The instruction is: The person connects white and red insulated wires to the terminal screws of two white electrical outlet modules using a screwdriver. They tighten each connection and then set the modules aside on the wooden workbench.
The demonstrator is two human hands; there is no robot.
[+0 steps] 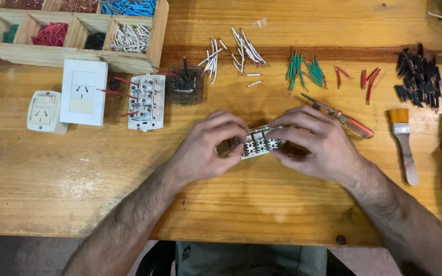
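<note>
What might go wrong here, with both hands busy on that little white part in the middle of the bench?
The white socket frame is pinched only at its ends by the left hand and right hand, so it might slip or twist. The screwdriver lies right by the right hand; a nudge may roll it. The loose green wire pieces beyond could scatter if an arm sweeps them.

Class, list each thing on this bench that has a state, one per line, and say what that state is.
White module: held in both hands above the table.
Left hand: gripping the module's left end.
Right hand: gripping its right end.
Socket frame: lying back up, red wires stuck in.
Wall plate: lying face up.
Screwdriver: lying unused.
Brush: lying unused.
</note>
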